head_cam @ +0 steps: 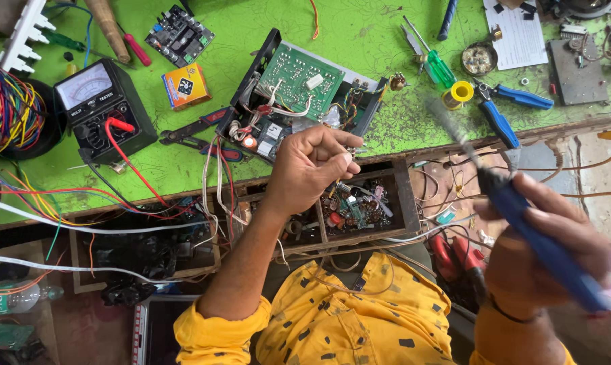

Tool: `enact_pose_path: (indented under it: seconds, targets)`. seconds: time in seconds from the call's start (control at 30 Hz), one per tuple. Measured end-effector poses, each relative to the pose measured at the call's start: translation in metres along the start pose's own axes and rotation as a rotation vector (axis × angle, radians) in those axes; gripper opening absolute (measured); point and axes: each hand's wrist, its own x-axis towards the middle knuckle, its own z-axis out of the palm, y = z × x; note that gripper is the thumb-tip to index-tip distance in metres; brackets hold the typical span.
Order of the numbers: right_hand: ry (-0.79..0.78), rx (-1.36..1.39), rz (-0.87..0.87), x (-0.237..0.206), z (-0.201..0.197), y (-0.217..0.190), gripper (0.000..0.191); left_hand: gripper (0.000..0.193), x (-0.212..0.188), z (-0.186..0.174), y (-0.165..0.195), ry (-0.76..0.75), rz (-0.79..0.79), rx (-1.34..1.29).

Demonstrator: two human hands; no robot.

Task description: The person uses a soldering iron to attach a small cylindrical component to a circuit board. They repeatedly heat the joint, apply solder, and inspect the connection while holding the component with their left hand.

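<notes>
My left hand (312,165) hovers over the front edge of the green bench, fingers pinched together near the open black device (298,91) with its green circuit board; whether something small sits between the fingertips I cannot tell. My right hand (549,236) grips a blue-handled soldering iron (522,216), blurred, its tip pointing up-left toward the bench. Below my left hand lies an open wooden drawer (359,209) filled with small electronic parts.
An analog multimeter (102,108) with red and black leads stands at left. A small orange box (185,86), a black board (180,35), blue-handled pliers (505,111), a green screwdriver (435,62), a solder reel (461,92) and loose wires lie on the bench.
</notes>
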Motion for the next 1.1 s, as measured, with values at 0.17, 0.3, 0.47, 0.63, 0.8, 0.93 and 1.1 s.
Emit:
enact_pose_path:
  seconds: [0.17, 0.3, 0.47, 0.63, 0.8, 0.93, 1.1]
  targets:
    - [-0.019, 0.104, 0.188, -0.01, -0.014, -0.012, 0.036, 0.004, -0.001, 0.001, 0.001, -0.004, -0.019, 0.016]
    - [-0.094, 0.041, 0.176, -0.01, -0.012, -0.012, 0.035, 0.004, -0.002, 0.002, 0.003, -0.021, -0.012, 0.068]
    - [-0.109, -0.02, 0.182, -0.013, -0.014, -0.006, 0.033, 0.003, -0.003, 0.004, 0.003, -0.019, -0.01, 0.105]
    - [-0.127, -0.027, 0.156, -0.016, -0.017, -0.005, 0.026, 0.004, -0.003, 0.006, 0.007, -0.025, -0.009, 0.091]
    - [-0.201, -0.17, -0.018, 0.0, 0.0, 0.0, 0.013, 0.008, -0.005, 0.011, 0.021, -0.041, 0.073, 0.225]
    - [-0.329, -0.429, -0.106, 0.016, 0.043, 0.037, 0.027, 0.011, -0.012, 0.02, 0.032, -0.027, 0.179, 0.551]
    - [-0.397, -0.311, -0.011, 0.017, 0.072, 0.066, 0.037, 0.011, -0.012, 0.025, 0.039, -0.024, 0.22, 0.586]
